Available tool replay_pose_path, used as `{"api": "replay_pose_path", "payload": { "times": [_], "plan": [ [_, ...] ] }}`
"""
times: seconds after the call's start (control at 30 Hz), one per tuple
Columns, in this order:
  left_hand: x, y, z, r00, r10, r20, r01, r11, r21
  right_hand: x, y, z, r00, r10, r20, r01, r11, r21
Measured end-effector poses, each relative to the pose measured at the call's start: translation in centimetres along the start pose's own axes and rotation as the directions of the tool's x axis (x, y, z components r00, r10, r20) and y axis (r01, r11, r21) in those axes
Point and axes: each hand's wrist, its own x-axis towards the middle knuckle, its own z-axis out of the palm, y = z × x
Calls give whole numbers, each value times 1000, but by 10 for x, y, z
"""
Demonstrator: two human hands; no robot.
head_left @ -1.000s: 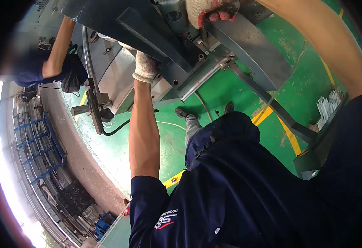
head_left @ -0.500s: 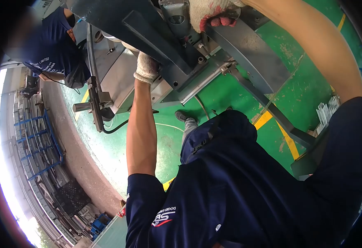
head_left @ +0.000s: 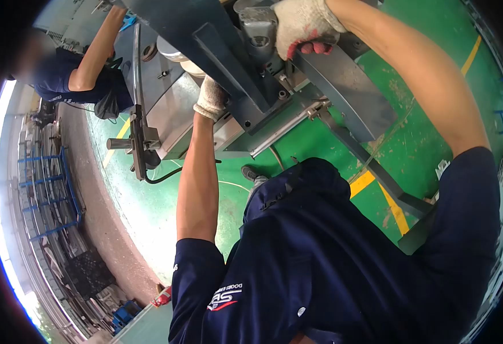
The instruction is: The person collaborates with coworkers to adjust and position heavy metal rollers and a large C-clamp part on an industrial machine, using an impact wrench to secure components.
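Note:
My left hand (head_left: 211, 98), in a white knit glove, reaches in behind the dark grey machine arm (head_left: 211, 51); its fingers are hidden there. White round parts (head_left: 173, 50) show just above it. At the top, my right hand (head_left: 307, 30) wears a white glove with red fingertips. Its fingers are curled at the upper end of a curved grey metal plate (head_left: 349, 94), next to a grey motor-like housing (head_left: 258, 34). Whatever it grips, if anything, is hidden.
A person in a dark blue shirt (head_left: 59, 71) stands at the upper left, one arm raised to the machine. A metal bracket with a cylinder (head_left: 139, 143) juts out at left. A long grey bar (head_left: 372, 163) slants down right. Blue racks with metal profiles (head_left: 51, 183) stand far left.
The machine and both my hands appear slightly lower and further right in the view. The other person has raised an arm towards the machine.

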Motion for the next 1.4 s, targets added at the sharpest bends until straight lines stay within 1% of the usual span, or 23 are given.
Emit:
{"api": "replay_pose_path", "payload": {
  "times": [0.07, 0.17, 0.27, 0.33, 0.4, 0.53, 0.6, 0.63, 0.67, 0.73, 0.77, 0.8, 0.83, 0.87, 0.9, 0.93, 0.97, 1.03, 1.1, 1.13, 1.17, 1.23, 1.4],
  "plan": [
    [2, -8, 3, 998, 54, -29, -53, 999, 8, 3, 3, 1, 1000, -20, -1, 20, 1000, 16],
    [5, -4, 6, 999, -29, -30, 26, 994, -105, -2, 6, 3, 999, -25, -47, 28, 998, 59],
    [2, 6, 4, 1000, 13, -24, -10, 992, 126, -5, 11, 3, 999, -38, -16, 40, 988, 150],
    [5, -7, 6, 998, 57, -27, -56, 998, 36, -7, 16, 6, 998, -33, -45, 40, 985, 166],
    [7, -10, 8, 997, -77, -19, 67, 944, -324, -10, 22, 7, 996, -73, -55, 81, 984, 158],
    [10, -19, 11, 996, 82, -41, -86, 992, -90, -19, 37, 6, 992, -128, -20, 128, 940, 317],
    [8, -23, 13, 994, -30, -104, 10, 981, -192, -26, 35, 10, 984, -140, -112, 162, 960, 227],
    [4, -1, 12, 968, -218, -125, 149, 900, -410, -33, 35, 11, 977, -145, -160, 173, 967, 184],
    [-1, 25, 12, 911, -399, -102, 260, 751, -607, -47, 30, 5, 991, -109, -73, 116, 987, 108],
    [-23, 96, 13, 784, -548, -293, 138, 613, -778, -57, 44, 12, 985, -92, -144, 118, 976, 184],
    [-41, 112, 19, 712, -503, -490, 97, 762, -641, -61, 54, 14, 980, -86, -180, 125, 968, 219],
    [-59, 100, 31, 601, -281, -748, -33, 927, -375, -62, 65, 16, 974, -131, -187, 169, 964, 205],
    [-81, 119, 34, 625, -121, -771, -54, 979, -197, -70, 68, 21, 959, -175, -221, 220, 956, 196],
    [-96, 119, 39, 708, 45, -705, -50, 999, 14, -76, 71, 23, 959, -185, -215, 228, 954, 196],
    [-94, 150, 31, 773, 425, -470, -203, 869, 451, -79, 75, 23, 959, -194, -207, 235, 951, 200],
    [-82, 175, 27, 794, 553, -254, -360, 763, 536, -81, 76, 24, 962, -182, -204, 222, 956, 193],
    [-65, 193, 28, 742, 658, -128, -483, 657, 579, -83, 78, 25, 965, -173, -197, 209, 960, 184],
    [-32, 216, 33, 825, 554, 112, -476, 574, 667, -85, 83, 29, 967, -154, -201, 188, 968, 163],
    [0, 206, 42, 814, 453, 364, -484, 181, 856, -87, 87, 31, 967, -141, -213, 172, 976, 134],
    [15, 207, 48, 870, 159, 466, -490, 176, 854, -85, 91, 32, 965, -155, -213, 184, 975, 122],
    [30, 209, 55, 841, -152, 520, -495, 173, 851, -80, 97, 34, 962, -170, -213, 197, 974, 111],
    [54, 213, 67, 764, -446, 467, -418, 210, 884, -81, 102, 39, 956, -177, -234, 204, 975, 94],
    [81, 187, 67, 824, -360, 437, -374, 234, 897, -95, 116, 50, 955, -190, -229, 209, 976, 64]
  ]
}}
